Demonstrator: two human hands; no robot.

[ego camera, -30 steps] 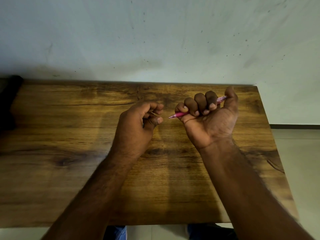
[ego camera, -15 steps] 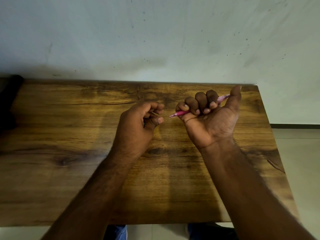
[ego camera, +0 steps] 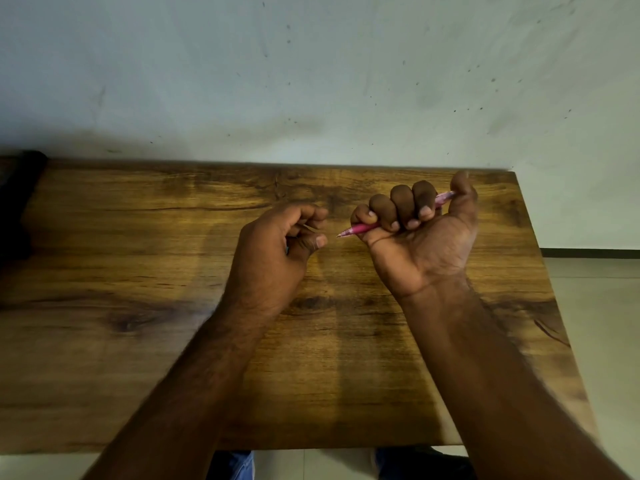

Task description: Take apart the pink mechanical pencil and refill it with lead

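My right hand (ego camera: pixel 415 237) is held palm up over the wooden table (ego camera: pixel 138 341) and grips the pink mechanical pencil (ego camera: pixel 360 229) in its curled fingers. The pencil's metal tip points left, and its rear end sticks out beside the thumb. A short gap to the left of the tip, my left hand (ego camera: pixel 277 251) pinches a thin lead (ego camera: pixel 309 227) between thumb and fingers. Most of the pencil's barrel is hidden inside the fist.
The table stands against a pale, speckled wall (ego camera: pixel 311 81). A dark object (ego camera: pixel 17 202) sits at the table's far left edge. The table's right edge (ego camera: pixel 540 271) borders a tiled floor. Blue trousers (ego camera: pixel 235 465) show below the near edge.
My right thumb has straightened a little beside the pencil's rear end. Both hands stay where they were, with the same grips.
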